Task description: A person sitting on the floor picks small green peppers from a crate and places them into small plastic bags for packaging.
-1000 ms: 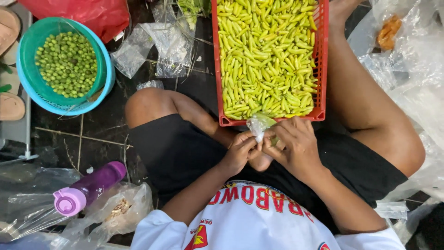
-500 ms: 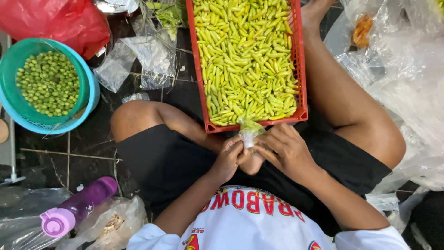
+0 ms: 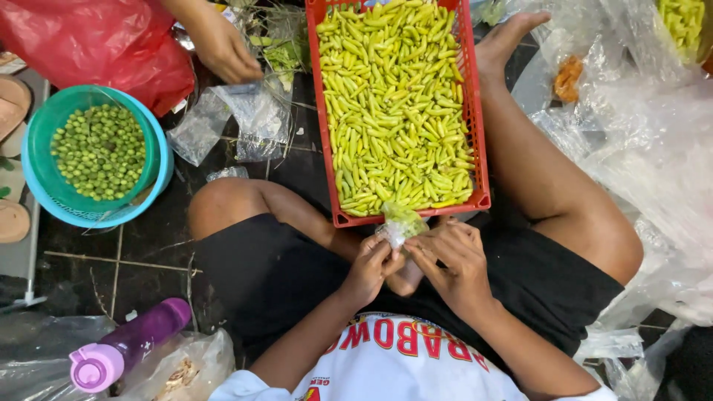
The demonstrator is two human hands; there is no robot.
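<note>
Left hand [image 3: 369, 267]: pinches the small clear plastic bag of yellow-green chillies [image 3: 401, 223] — frame centre.
Right hand [image 3: 451, 256]: grasps the same bag.

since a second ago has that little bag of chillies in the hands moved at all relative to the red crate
No. The small bag stays pinched by both hands just below the red crate near edge; only the camera view shifted.
</note>
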